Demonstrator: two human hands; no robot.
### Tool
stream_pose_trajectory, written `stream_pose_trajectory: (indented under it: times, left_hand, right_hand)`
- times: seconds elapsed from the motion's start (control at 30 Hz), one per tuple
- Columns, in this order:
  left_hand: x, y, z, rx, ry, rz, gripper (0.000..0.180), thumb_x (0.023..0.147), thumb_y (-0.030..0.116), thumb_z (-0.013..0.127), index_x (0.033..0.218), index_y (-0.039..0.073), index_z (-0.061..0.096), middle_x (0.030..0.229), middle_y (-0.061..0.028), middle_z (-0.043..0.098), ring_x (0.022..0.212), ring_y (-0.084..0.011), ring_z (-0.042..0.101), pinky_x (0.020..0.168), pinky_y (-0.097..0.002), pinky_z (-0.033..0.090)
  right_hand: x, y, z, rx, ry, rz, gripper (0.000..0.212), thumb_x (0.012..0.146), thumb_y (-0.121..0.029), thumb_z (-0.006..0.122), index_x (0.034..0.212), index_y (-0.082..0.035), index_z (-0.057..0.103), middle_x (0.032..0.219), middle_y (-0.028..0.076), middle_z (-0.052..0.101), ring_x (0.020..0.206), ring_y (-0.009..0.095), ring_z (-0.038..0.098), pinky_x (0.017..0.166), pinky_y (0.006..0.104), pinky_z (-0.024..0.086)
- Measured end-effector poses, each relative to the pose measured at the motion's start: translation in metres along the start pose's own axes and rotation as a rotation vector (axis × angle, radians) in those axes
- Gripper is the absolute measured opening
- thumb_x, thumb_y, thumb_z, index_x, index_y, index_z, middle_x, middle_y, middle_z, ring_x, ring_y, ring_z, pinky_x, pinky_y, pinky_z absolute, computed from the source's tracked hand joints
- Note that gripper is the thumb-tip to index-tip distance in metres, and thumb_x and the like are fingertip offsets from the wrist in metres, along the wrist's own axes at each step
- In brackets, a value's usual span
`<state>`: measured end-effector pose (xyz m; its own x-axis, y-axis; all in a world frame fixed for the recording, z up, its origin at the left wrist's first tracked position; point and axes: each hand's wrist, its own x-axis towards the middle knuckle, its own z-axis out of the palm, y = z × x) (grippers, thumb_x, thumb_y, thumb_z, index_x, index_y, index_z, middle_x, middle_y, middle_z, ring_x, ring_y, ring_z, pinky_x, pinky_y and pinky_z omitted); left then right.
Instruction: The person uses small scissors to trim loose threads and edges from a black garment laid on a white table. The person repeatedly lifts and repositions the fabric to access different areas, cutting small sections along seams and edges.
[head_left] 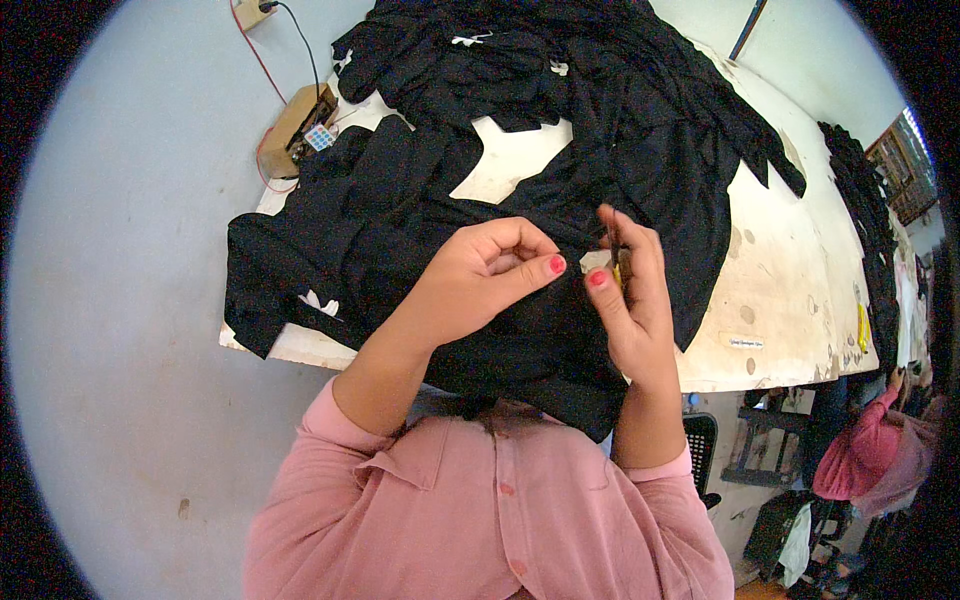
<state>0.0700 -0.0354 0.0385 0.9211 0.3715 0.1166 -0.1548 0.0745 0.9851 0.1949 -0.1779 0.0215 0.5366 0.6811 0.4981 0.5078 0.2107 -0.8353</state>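
Note:
Over the table's near edge, my left hand [480, 268] has its thumb and index finger pinched together against black cloth. Whatever lies between those fingertips is too small or hidden to make out. Just to the right, my right hand [640, 300] curls around small thread snips [617, 272], with a slim dark blade and a bit of yellow showing by the fingers. Both hands are over a black garment [510, 330] that hangs off the edge toward my lap. More black garments [640, 90] are heaped beyond, with small white tags [320, 304] on some.
Under the cloth is a pale, stained tabletop [770, 290]. A brown box with wires [292, 130] stands by the wall at far left. Yellow snips [862, 328] lie at the right edge. Further right are a dark chair [700, 445] and another person in pink [862, 455].

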Motion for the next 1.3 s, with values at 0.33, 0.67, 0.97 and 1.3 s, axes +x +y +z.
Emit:
stream_pose_trajectory:
  times: [0.33,0.67,0.97,1.3]
  left_hand:
    - [0.000,0.006,0.002,-0.025,0.037,-0.082,0.017,0.090,0.015,0.064,0.097,0.000,0.067,0.084,0.0028,0.063,0.076,-0.0024,0.054,0.069,-0.0193,0.044]
    - [0.001,0.000,0.005,0.192,0.020,-0.031,0.014,0.089,0.013,0.063,0.092,0.000,0.067,0.087,-0.0008,0.066,0.081,-0.0067,0.058,0.074,-0.0229,0.046]
    - [0.002,-0.004,0.008,0.517,0.149,0.336,0.012,0.086,0.011,0.065,0.089,0.000,0.068,0.085,-0.0056,0.069,0.079,-0.0091,0.062,0.073,-0.0248,0.049]
    - [0.001,-0.001,0.006,0.170,0.161,0.130,0.013,0.087,0.012,0.065,0.090,-0.001,0.068,0.084,-0.0024,0.068,0.079,-0.0063,0.059,0.074,-0.0226,0.047]
  right_hand:
    - [-0.010,0.000,-0.013,-0.470,0.123,-0.351,0.032,0.082,-0.005,0.064,0.114,-0.001,0.064,0.087,0.015,0.065,0.076,0.028,0.064,0.070,0.0327,0.051]
    - [-0.001,-0.013,-0.004,-0.324,0.068,-0.324,0.032,0.067,0.001,0.072,0.098,-0.006,0.068,0.073,0.008,0.058,0.060,0.020,0.058,0.053,0.0283,0.046]
    - [-0.001,-0.019,-0.005,-0.302,-0.066,-0.354,0.021,0.064,0.001,0.067,0.084,-0.006,0.065,0.071,0.007,0.056,0.061,0.021,0.057,0.055,0.0296,0.045]
    - [-0.006,-0.009,-0.016,-0.467,-0.018,-0.262,0.037,0.087,-0.013,0.060,0.123,-0.003,0.057,0.097,0.016,0.058,0.083,0.029,0.059,0.074,0.0332,0.048]
